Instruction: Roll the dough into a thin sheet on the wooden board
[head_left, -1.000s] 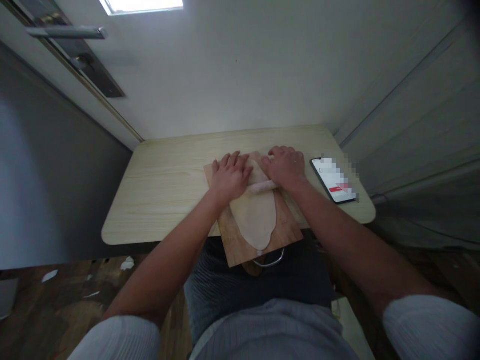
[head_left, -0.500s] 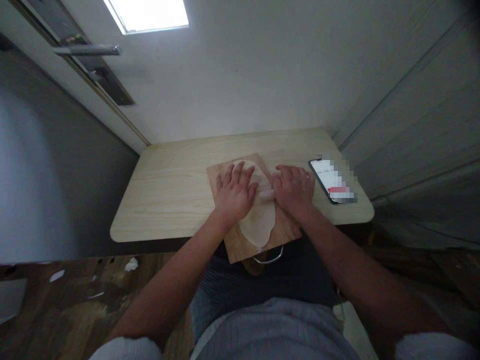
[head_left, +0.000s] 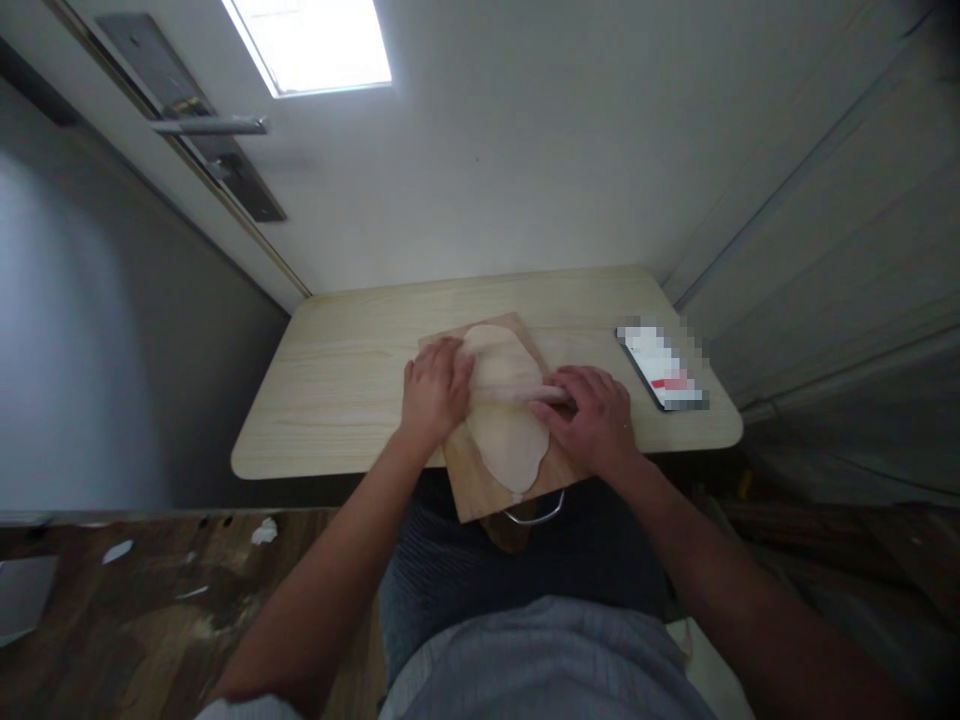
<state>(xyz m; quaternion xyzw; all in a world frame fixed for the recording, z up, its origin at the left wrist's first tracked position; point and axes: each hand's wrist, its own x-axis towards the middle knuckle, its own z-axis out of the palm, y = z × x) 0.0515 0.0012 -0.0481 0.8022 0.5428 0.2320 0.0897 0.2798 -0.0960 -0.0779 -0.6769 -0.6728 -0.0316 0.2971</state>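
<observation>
A rolled-out sheet of pale dough (head_left: 507, 440) lies on a wooden cutting board (head_left: 478, 492). Across the dough's middle runs a thin, light rolling pin (head_left: 516, 393). My right hand (head_left: 591, 412) has its thumb and fingers closed round the pin's right end. At the other side, my left hand (head_left: 435, 390) is bent over the pin's left end, which it hides, above the board's left edge. The dough reaches close to the board's near edge and is wavy there.
The board rests on a light wood table (head_left: 330, 390), its near corner overhanging the front edge. A phone (head_left: 651, 365), partly blurred out, lies right of my right hand. Beneath the board's near edge shows a metal handle (head_left: 538, 514). Behind stands a door with a lever handle (head_left: 217, 126).
My left hand has slid left off the dough's middle to the pin's left end. My right hand has come slightly nearer to me, and more of the pin and dough shows.
</observation>
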